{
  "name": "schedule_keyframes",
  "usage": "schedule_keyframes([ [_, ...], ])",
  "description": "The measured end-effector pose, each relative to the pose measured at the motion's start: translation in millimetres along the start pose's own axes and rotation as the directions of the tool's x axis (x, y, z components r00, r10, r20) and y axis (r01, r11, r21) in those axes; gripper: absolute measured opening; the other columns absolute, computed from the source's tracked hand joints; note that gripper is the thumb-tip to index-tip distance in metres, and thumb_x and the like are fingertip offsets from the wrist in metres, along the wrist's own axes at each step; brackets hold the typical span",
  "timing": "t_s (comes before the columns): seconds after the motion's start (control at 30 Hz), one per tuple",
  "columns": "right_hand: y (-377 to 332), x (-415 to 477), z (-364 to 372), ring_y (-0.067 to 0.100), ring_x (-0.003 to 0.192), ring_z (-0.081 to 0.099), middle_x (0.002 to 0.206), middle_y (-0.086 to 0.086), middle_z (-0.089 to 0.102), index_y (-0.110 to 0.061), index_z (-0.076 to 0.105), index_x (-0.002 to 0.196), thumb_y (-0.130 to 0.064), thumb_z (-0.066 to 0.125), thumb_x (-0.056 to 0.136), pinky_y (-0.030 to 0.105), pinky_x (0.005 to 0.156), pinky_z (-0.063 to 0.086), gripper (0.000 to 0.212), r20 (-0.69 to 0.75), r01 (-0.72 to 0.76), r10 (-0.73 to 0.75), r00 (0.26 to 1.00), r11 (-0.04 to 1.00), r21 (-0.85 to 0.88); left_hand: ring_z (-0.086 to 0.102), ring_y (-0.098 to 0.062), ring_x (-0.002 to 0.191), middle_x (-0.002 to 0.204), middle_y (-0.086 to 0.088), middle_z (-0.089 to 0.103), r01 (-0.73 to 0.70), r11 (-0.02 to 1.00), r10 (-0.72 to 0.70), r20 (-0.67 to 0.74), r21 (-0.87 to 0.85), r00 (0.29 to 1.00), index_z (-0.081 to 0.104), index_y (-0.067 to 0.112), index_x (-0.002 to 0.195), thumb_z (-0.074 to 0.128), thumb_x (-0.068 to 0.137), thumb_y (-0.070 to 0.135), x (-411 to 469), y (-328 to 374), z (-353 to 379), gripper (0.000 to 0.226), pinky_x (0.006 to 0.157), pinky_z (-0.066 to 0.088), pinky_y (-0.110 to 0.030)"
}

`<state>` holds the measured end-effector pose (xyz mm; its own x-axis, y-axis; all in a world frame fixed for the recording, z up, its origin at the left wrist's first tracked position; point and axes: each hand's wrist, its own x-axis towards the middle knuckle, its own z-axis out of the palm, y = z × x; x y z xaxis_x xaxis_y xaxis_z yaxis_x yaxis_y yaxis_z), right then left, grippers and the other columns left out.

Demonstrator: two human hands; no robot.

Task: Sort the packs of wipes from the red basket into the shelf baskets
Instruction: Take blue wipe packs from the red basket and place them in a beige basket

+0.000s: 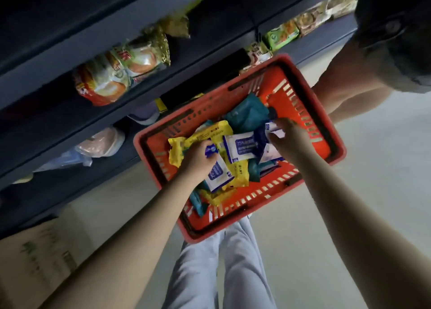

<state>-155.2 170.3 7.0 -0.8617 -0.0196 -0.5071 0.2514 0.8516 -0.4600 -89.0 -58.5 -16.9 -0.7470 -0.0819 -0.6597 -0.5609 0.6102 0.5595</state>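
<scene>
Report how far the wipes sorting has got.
Nothing shows as sorted: no shelf basket with wipes is in view. In hand: the left hand grips one white-and-blue pack, and the right hand pinches a second pack, both inside the red basket. Left: yellow packs, teal packs and another white pack piled inside.

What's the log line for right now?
left hand: grips blue-white pack | right hand: pinches second blue-white pack | red basket: packs inside
</scene>
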Motion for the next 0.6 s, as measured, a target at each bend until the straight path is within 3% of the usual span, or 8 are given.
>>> schedule_keyframes([
  [0.13, 14.8, 40.8, 36.2, 0.033, 0.128, 0.045, 0.141, 0.007, 0.050, -0.023, 0.050, 0.136, -0.029, 0.062, 0.090, 0.041, 0.104, 0.035, 0.047, 0.057, 0.035, -0.033, 0.998, 0.999, -0.038, 0.040, -0.025, 0.132, 0.145, -0.007, 0.039, 0.037, 0.995, -0.030, -0.074, 0.090, 0.997, 0.045, 0.015, 0.140, 0.071, 0.084, 0.028, 30.8, -35.4, 18.5, 0.063, 0.110, 0.036, -0.038],
  [0.23, 21.8, 44.8, 51.3, 0.035, 0.136, 0.027, 0.150, -0.005, 0.036, -0.039, 0.053, 0.132, -0.046, 0.061, 0.087, 0.048, 0.109, 0.023, 0.046, 0.093, 0.077, -0.058, 0.994, 0.972, -0.223, 0.039, -0.027, 0.131, 0.142, -0.011, 0.038, -0.010, 0.999, 0.017, -0.160, 0.041, 0.987, 0.048, 0.012, 0.137, 0.076, 0.078, 0.027, 30.0, -54.1, 28.4, 0.067, 0.110, 0.035, -0.042],
  [0.33, 19.8, 38.2, 56.6, 0.035, 0.139, 0.012, 0.155, -0.006, 0.021, -0.047, 0.052, 0.131, -0.054, 0.061, 0.085, 0.052, 0.111, 0.016, 0.048, 0.121, 0.069, -0.035, 0.992, 0.953, -0.295, 0.046, -0.026, 0.123, 0.134, -0.015, 0.042, 0.046, 0.998, -0.056, -0.221, -0.050, 0.974, 0.048, 0.006, 0.135, 0.077, 0.075, 0.042, 20.7, -55.9, 32.2, 0.076, 0.099, 0.045, -0.038],
  [0.43, 14.0, 35.9, 61.3, 0.035, 0.141, 0.004, 0.157, -0.004, 0.010, -0.050, 0.046, 0.134, -0.058, 0.061, 0.083, 0.055, 0.113, 0.010, 0.054, 0.139, 0.057, -0.005, 0.990, 0.927, -0.371, 0.046, -0.019, 0.112, 0.125, -0.013, 0.043, 0.068, 0.995, -0.084, -0.225, -0.078, 0.971, 0.050, 0.005, 0.131, 0.071, 0.067, 0.061, 17.4, -53.5, 28.7, 0.087, 0.087, 0.041, -0.027],
  [0.5, 9.9, 38.0, 64.7, 0.035, 0.141, 0.002, 0.157, -0.002, 0.006, -0.050, 0.044, 0.136, -0.057, 0.062, 0.082, 0.055, 0.113, 0.009, 0.057, 0.149, 0.054, 0.007, 0.989, 0.913, -0.403, 0.046, -0.019, 0.112, 0.125, -0.010, 0.042, 0.103, 0.988, -0.125, -0.211, -0.111, 0.969, 0.051, 0.010, 0.128, 0.078, 0.073, 0.044, 17.0, -51.0, 24.8, 0.071, 0.080, 0.036, -0.013],
  [0.6, 6.4, 41.9, 68.1, 0.036, 0.141, 0.004, 0.155, 0.001, 0.008, -0.046, 0.049, 0.132, -0.054, 0.068, 0.077, 0.053, 0.111, 0.013, 0.059, 0.132, 0.040, 0.016, 0.991, 0.913, -0.406, 0.057, -0.007, 0.092, 0.114, -0.002, 0.057, 0.106, 0.967, -0.152, -0.189, -0.231, 0.970, 0.053, 0.014, 0.120, 0.079, 0.077, 0.029, 14.5, -46.0, 19.9, 0.053, 0.061, 0.040, -0.003],
])
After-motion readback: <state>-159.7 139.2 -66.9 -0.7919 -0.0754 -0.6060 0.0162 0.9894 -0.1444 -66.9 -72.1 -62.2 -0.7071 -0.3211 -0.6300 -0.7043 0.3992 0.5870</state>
